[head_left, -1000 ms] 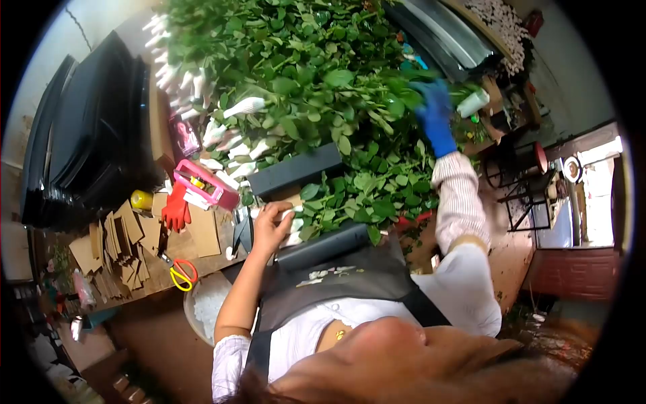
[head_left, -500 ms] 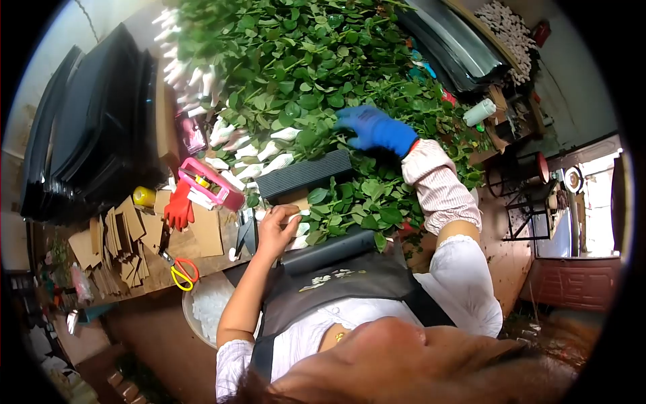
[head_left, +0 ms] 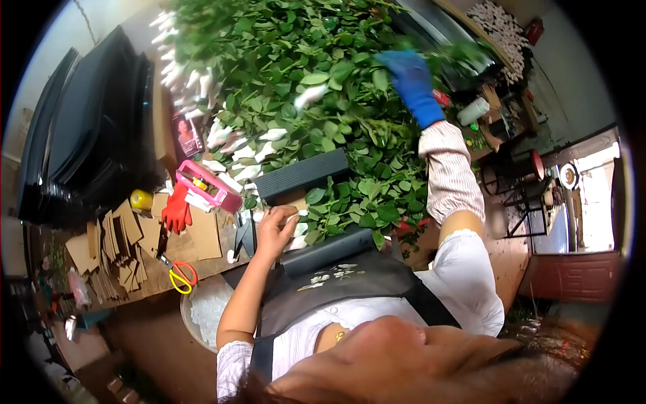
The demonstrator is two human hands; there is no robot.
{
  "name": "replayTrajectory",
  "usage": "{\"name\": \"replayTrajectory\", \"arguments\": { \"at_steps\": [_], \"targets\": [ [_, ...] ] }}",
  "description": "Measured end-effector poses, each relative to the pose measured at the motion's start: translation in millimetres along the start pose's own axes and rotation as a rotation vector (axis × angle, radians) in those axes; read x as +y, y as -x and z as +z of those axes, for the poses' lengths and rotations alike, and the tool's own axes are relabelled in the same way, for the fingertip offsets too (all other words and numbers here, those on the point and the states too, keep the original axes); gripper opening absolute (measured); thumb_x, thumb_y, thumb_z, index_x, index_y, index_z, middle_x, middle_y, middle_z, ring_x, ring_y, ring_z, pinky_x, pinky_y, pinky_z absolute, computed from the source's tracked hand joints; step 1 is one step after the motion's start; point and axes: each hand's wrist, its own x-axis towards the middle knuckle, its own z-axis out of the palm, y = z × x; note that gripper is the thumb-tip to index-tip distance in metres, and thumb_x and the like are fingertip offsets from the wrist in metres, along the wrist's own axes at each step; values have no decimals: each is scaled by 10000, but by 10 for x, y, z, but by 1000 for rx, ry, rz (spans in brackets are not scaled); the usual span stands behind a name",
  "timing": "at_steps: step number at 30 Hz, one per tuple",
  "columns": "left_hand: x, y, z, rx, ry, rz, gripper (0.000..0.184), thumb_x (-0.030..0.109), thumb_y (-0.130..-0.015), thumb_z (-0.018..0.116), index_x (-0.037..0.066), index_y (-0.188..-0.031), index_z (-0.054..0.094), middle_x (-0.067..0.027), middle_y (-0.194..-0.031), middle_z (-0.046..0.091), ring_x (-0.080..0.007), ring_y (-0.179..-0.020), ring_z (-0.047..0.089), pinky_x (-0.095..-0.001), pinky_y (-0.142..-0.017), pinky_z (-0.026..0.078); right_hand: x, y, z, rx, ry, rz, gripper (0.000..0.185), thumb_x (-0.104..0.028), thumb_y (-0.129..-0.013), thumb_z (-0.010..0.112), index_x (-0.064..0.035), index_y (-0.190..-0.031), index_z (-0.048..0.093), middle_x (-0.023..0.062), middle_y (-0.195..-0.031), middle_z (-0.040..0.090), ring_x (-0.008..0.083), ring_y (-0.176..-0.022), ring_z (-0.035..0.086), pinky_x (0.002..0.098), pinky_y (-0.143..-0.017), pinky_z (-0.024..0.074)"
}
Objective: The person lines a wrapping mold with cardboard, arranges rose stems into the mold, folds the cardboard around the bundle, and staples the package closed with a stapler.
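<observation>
crosswise, the white-tipped stem (head_left: 311, 98) points left, gripped by fingers of the right hand (head_left: 412, 79).

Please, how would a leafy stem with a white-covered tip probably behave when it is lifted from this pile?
It may catch on its neighbours, since the leafy stems lie crowded together. The leaves look thin, so they would probably bend easily. The white-covered tips may be fragile: each seems to wear a sleeve.

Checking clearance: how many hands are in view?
2: the bare left hand, by the grey block, and the gloved right hand, over the leaves.
</observation>
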Motion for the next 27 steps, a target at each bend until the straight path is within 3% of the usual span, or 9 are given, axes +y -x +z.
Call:
{"name": "replayTrajectory", "arguments": {
  "at_steps": [1, 4, 10, 13, 19, 22, 23, 25, 27],
  "targets": [
    [-21, -38, 12, 15, 2, 5, 131, 112, -867, 746, 53, -970, 690, -87, -1032, 725, -298, -944, 666, -368, -862, 478, 40, -76, -56, 205, 1, -50, 503, -27, -800, 672, -231, -1259, 675, 44, -1210, 695, 288, -1107, 634, 414, -948, 520],
    [-20, 16, 25, 31, -40, -3, 147, 104, -855, 757, 56, -983, 703, -85, -1026, 720, -302, -917, 647, -366, -828, 493, -271, 34, -245, 86, -103, -72, 533, -46, -786, 697, -259, -1273, 676, 51, -1200, 702, 289, -1073, 649, 407, -919, 533],
    [-106, 91, 67, -25, 157, -371, 327, 111, -838, 780, 34, -1138, 675, -128, -1098, 725, -231, -997, 695, -345, -890, 528, -1113, 994, -448, -684, -391, -225, 451, -109, -848, 682, -311, -1250, 663, 58, -924, 703, 277, -824, 693, 404, -722, 576],
    [-155, 53, 89, 88, 59, -77, 650, 120, -828, 813, 83, -1391, 491, -129, -1189, 689, -236, -1073, 673, -338, -892, 540, -1328, 1495, 3, -957, -151, -90, 447, -149, -878, 633, -265, -1310, 628, 64, -977, 696, 281, -906, 684, 431, -786, 533],
    [-75, 9, -2, -56, 27, -132, 380, 153, -853, 787, 124, -1222, 699, -132, -1151, 680, -287, -1022, 645, -364, -915, 501, -1182, 1581, 111, -833, -444, -193, 398, -294, -889, 630, -223, -1281, 645, 86, -1020, 733, 299, -954, 704, 450, -786, 557],
    [0, -3, -13, -28, 5, -126, 400, 146, -846, 785, 122, -1234, 694, -146, -1093, 674, -301, -1017, 632, -369, -899, 503, -869, 1072, -187, -913, -486, 27, 450, -341, -875, 668, -216, -1305, 625, 103, -1052, 714, 288, -989, 685, 446, -874, 537],
    [-34, 10, 2, -27, -8, -119, 411, 136, -849, 778, 111, -1249, 683, -144, -1111, 668, -296, -1015, 640, -366, -896, 507, -834, 913, -167, -852, -511, 161, 497, -355, -871, 685, -228, -1343, 601, 104, -1107, 698, 286, -1034, 672, 441, -925, 524],
    [5, -16, -5, -42, 26, -140, 436, 121, -851, 772, 100, -1273, 663, -141, -1133, 661, -294, -1020, 648, -365, -896, 512, -837, 780, 215, -263, -376, 96, 429, -316, -904, 637, -202, -1316, 609, 108, -1177, 682, 278, -1047, 666, 440, -929, 513],
    [-16, -16, 6, -50, 25, -138, 454, 101, -851, 765, 92, -1289, 645, -141, -1159, 653, -291, -1043, 651, -371, -906, 514, -824, 649, 661, -512, -252, 21, 424, -292, -910, 634, -212, -1325, 600, 85, -1248, 654, 285, -1090, 651, 427, -971, 489]
  ]
}}
